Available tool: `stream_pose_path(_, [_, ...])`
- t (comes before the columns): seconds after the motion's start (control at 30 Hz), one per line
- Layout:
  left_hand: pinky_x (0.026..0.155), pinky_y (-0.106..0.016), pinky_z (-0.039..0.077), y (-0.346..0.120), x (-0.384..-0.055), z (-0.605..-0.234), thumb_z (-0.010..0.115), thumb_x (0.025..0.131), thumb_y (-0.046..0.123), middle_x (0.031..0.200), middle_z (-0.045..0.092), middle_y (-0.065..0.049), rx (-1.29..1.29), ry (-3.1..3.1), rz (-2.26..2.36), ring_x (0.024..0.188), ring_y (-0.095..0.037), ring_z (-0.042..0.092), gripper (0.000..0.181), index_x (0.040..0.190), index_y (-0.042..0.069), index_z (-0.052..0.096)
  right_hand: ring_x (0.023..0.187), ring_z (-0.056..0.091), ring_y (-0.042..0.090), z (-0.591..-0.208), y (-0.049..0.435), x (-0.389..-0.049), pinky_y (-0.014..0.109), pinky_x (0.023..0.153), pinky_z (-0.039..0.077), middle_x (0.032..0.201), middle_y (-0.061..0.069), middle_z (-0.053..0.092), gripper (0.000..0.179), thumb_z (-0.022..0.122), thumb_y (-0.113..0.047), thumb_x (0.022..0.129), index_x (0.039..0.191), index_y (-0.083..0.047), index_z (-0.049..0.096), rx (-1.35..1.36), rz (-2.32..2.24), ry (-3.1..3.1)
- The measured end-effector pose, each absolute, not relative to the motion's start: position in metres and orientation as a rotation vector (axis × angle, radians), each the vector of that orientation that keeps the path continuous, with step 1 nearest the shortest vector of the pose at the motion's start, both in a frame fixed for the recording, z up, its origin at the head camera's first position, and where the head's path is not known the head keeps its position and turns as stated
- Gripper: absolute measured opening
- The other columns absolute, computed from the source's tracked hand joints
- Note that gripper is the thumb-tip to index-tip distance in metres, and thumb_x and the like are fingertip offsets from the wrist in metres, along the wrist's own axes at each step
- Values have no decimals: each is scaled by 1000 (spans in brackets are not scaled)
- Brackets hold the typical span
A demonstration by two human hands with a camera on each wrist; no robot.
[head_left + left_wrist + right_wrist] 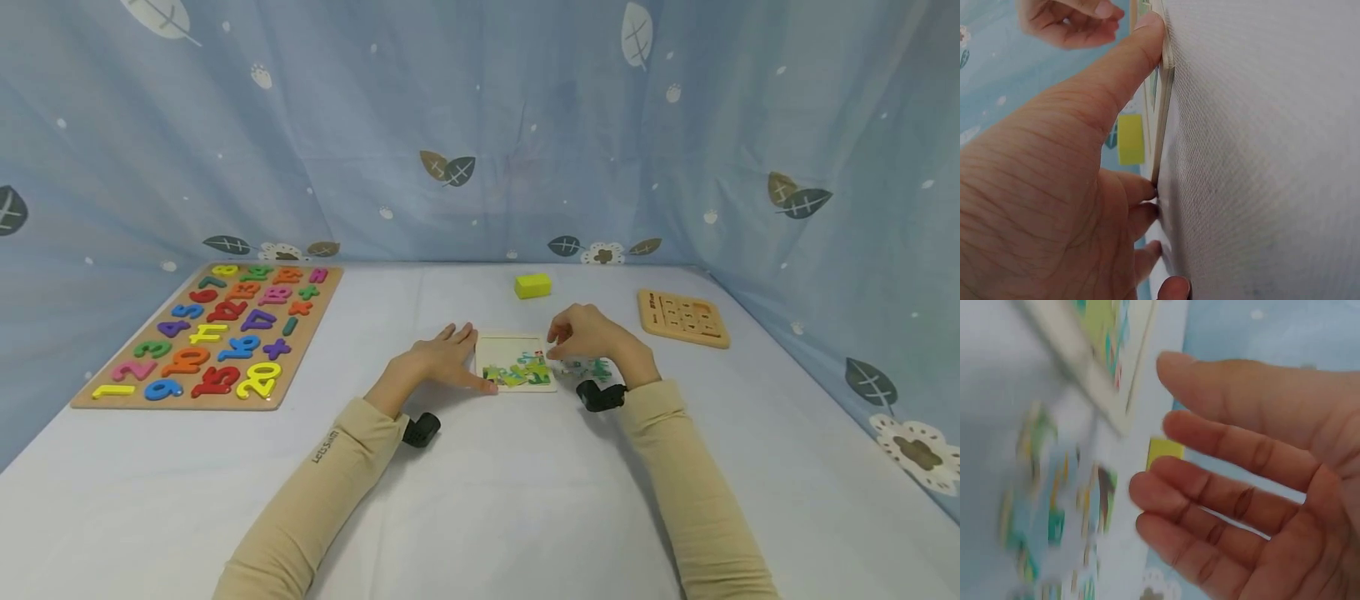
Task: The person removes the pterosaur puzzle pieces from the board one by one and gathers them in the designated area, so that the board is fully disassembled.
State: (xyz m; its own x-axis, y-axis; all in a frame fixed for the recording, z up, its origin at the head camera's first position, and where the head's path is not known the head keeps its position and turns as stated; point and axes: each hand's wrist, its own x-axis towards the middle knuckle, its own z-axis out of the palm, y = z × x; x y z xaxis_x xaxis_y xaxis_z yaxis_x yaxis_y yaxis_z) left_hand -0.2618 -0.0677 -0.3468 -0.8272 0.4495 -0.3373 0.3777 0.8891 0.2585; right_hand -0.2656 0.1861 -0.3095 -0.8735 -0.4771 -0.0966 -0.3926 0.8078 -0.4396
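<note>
A small wooden jigsaw tray (504,348) lies in the middle of the table, its lower part filled with green picture pieces (525,372). My left hand (441,358) spreads at the tray's left side; in the left wrist view its thumb (1129,59) presses on the frame's corner and other fingertips touch the side edge. Above the tray's right edge hovers my right hand (588,333), fingers loosely bent. Nothing sits between its thumb and fingers (1200,478) in the right wrist view. Loose jigsaw pieces (600,369) lie beside the tray, below that hand, partly hidden and blurred.
A yellow-green block (532,286) stands behind the tray. On the left lies a large board of coloured numbers (303,358); at the right is a small wooden number board (684,318). A blue patterned curtain (510,208) hangs along the table's back.
</note>
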Motion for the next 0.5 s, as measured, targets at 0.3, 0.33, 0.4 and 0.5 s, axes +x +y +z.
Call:
stream_pose_path(0.3, [115,-59,19,-67,-263,-347,56,79,74,163,-3,-1,591,2663,234,151,-29,-4,112,156,13,2,65,50,10,-317,155,-264,23,61,44,75,2,61,27,76,-14,81,105,-3,73,-837,-604,2672])
stream_pose_path(0.33, [115,-59,19,-67,-263,-347,56,79,74,163,-3,-1,592,2663,231,151,-28,-4,112,156,13,2,65,51,10,-318,153,-264,23,61,44,75,2,62,28,77,-15,80,106,-4,73,-839,-594,2665])
stream_pose_path(0.4, [115,-59,20,-67,-263,-348,55,79,74,163,-3,-2,598,2666,231,151,-29,-4,112,156,13,2,66,52,10,-320,150,-264,23,61,44,77,3,64,28,78,-14,79,104,-3,74,-837,-586,2659])
stream_pose_path(0.5, [115,-59,20,-67,-263,-347,56,80,73,163,-3,-2,600,2664,234,151,-29,-5,111,156,12,2,68,54,10,-321,148,-263,22,62,45,79,4,65,24,79,-15,78,99,-3,75,-833,-565,2673])
